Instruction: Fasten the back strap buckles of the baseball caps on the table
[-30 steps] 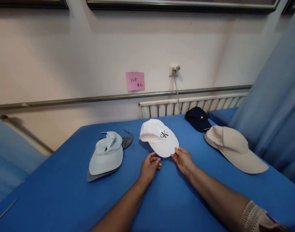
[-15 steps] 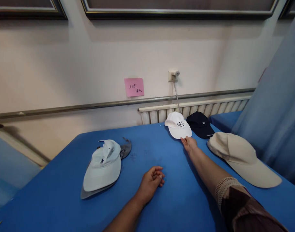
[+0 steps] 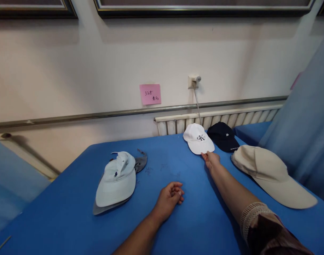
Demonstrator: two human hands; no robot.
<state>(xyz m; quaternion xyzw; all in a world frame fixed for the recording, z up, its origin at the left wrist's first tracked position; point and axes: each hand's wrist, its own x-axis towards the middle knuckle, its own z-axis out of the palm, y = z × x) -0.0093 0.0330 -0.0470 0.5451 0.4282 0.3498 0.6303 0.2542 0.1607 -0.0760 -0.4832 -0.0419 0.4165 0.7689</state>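
My right hand [image 3: 212,161] reaches to the far side of the blue-covered table [image 3: 162,216], its fingers pinching the front edge of a white baseball cap's brim. That white baseball cap [image 3: 195,136] bears black "CK" letters and lies with its brim facing me. Close beside it on the right is a navy baseball cap [image 3: 222,136]. My left hand [image 3: 169,200] rests over the middle of the table, loosely curled with fingers slightly apart and nothing in it. To its left, a pale blue baseball cap [image 3: 116,180] sits on top of a grey cap [image 3: 141,163], mostly covered.
A large beige long-brimmed cap [image 3: 270,173] lies to the right of my right forearm. Behind the table are a radiator [image 3: 175,125], a metal rail [image 3: 111,114] and a plugged-in socket [image 3: 194,82]. Blue curtains [image 3: 305,120] hang at the right.
The view has shifted slightly, so most things appear a little farther right. My right hand stays at the white cap's brim, and my left hand keeps its loose curl.
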